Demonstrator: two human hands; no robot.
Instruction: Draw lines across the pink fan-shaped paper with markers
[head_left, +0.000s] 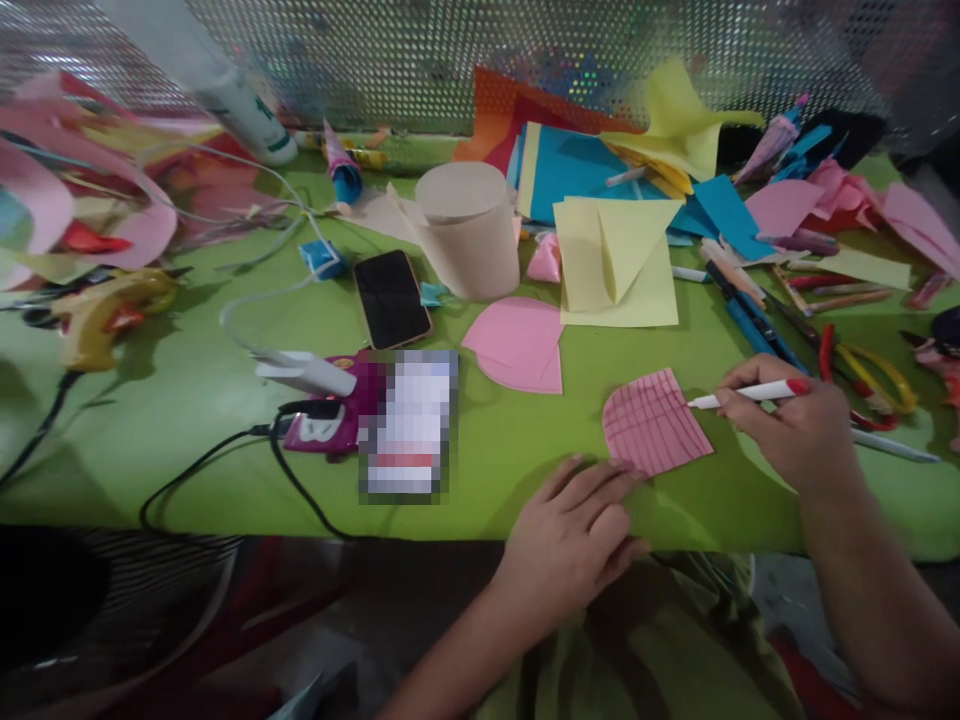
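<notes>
A pink paper piece (pixel 652 420) with one rounded side lies near the front of the green table, covered in a grid of red lines. My left hand (pixel 574 525) rests flat with fingers stretched, its fingertips on the paper's lower left edge. In my right hand (pixel 795 420) is a white marker (pixel 750 394) with a red end, pinched between thumb and fingers. Its tip meets the paper's right edge; whether it touches is hard to tell. Plain pink paper cutouts (pixel 517 345) lie stacked to the upper left of the lined piece.
Left of my hands are a blurred-out phone (pixel 411 425), a purple power socket (pixel 322 425) with cables, a dark phone (pixel 391 298) and a yellow glue gun (pixel 112 310). Behind stand a beige paper cylinder (pixel 476 245) and yellow sheets (pixel 645 285). Pliers (pixel 874 375) lie at right.
</notes>
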